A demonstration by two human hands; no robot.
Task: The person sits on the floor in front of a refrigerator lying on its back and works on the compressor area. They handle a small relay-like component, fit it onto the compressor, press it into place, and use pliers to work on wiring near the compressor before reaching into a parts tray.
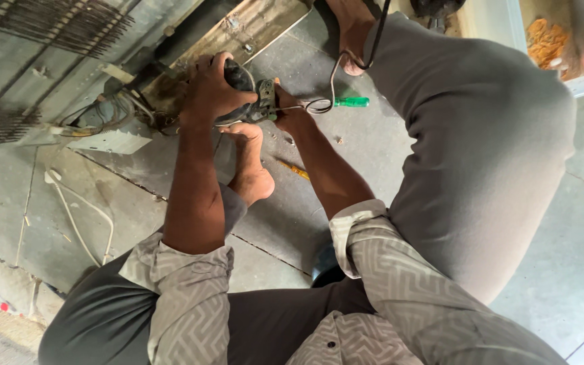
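Black compressor: likely heavy, rigid, oily; best gripped round dome | left hand clasps dome | right hand pinches terminal block beside it

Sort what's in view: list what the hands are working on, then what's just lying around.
In use:
- left hand gripping the black compressor
- right hand at the small grey part on it
- thin wires running from that part

Lying about:
- green-handled screwdriver on the floor
- yellow tool on the floor, partly hidden
- white cable
- wire grille
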